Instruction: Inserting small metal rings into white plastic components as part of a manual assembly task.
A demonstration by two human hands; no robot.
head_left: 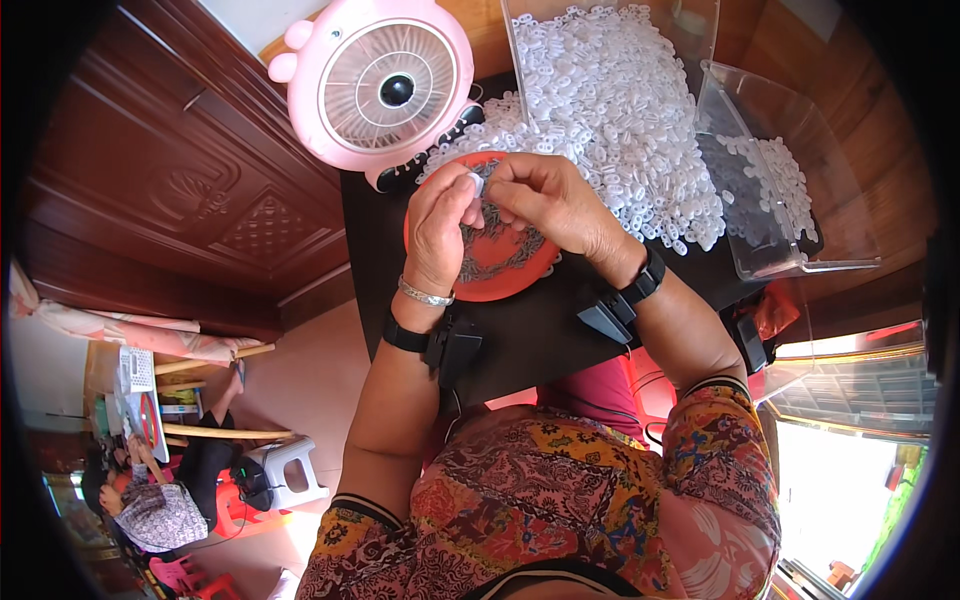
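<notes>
My left hand point(440, 225) is closed in a pinch on a small white plastic piece point(476, 184), held above a round orange-red plate point(497, 289). Close beside it, my right hand point(550, 200) has its thumb and fingers pressed together near the piece. Whatever sits between those right fingertips is too small to make out. Many small grey metal pieces point(500, 250) lie scattered in the plate under both hands. Just beyond the plate spreads a large heap of white plastic pieces with two holes each point(640, 130).
A pink fan point(395, 92) stands at the back left of the dark table point(400, 335). A clear box point(612, 15) at the back and a tilted clear bin point(790, 265) at the right hold white pieces. Another person point(165, 510) sits at far left.
</notes>
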